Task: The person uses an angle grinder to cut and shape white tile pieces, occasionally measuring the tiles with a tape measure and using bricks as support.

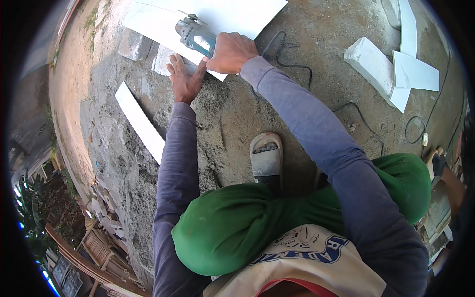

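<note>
A teal angle grinder [199,40] lies over a large white tile [247,17] at the top of the view, its disc end pointing up and to the left. My right hand [232,52] is wrapped round the rear of its body. Close by on the left, my left hand [185,81] has its fingers spread at the tile's near edge, the thumb beside my right hand. Pale blocks [161,62] show under that edge. A thin line runs across the tile's far left part.
Left of my left forearm, a narrow white tile strip [136,116] lies on rough ground. A black cord [310,74] loops at right. Further right are a pale block [373,72] and cut tile pieces [418,72]. My sandalled foot [266,158] is below; another person's foot [435,161] shows far right.
</note>
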`<state>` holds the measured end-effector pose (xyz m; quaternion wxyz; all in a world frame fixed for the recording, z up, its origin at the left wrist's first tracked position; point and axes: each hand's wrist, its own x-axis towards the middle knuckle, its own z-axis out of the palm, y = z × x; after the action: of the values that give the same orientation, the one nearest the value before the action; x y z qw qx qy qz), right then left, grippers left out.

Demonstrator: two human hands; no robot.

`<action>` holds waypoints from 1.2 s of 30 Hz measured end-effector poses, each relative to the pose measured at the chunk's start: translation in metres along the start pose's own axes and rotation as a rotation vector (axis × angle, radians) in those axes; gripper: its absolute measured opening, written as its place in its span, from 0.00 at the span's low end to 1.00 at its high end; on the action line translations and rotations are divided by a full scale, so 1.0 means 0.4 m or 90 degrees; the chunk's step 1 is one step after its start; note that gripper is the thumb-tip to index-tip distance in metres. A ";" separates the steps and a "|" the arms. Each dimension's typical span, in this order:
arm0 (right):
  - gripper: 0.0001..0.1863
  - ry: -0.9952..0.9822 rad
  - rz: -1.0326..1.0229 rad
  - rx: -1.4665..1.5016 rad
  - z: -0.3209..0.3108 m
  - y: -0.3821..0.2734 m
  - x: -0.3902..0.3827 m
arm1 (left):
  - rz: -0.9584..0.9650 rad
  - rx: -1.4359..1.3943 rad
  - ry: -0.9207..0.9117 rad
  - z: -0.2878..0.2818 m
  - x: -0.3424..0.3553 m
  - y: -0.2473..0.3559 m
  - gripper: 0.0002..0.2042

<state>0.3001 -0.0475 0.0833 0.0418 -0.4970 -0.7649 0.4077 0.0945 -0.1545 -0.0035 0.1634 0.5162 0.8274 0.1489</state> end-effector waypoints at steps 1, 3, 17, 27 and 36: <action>0.23 -0.001 0.001 0.000 0.000 -0.001 0.001 | -0.001 -0.004 0.001 -0.001 -0.001 0.003 0.63; 0.23 -0.024 0.003 -0.011 0.002 -0.004 0.003 | -0.002 -0.003 0.003 -0.004 -0.003 0.002 0.63; 0.25 -0.024 -0.012 -0.011 0.002 -0.003 0.003 | 0.008 -0.015 0.010 -0.006 -0.001 -0.013 0.64; 0.23 -0.017 0.008 -0.033 0.006 -0.004 0.005 | 0.003 -0.020 0.003 -0.005 -0.004 0.000 0.65; 0.23 -0.036 0.012 -0.032 -0.009 0.011 -0.021 | 0.009 -0.030 0.008 -0.005 0.000 0.006 0.67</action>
<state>0.3093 -0.0513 0.0857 0.0035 -0.4935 -0.7708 0.4029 0.0955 -0.1539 -0.0005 0.1692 0.5174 0.8208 0.1729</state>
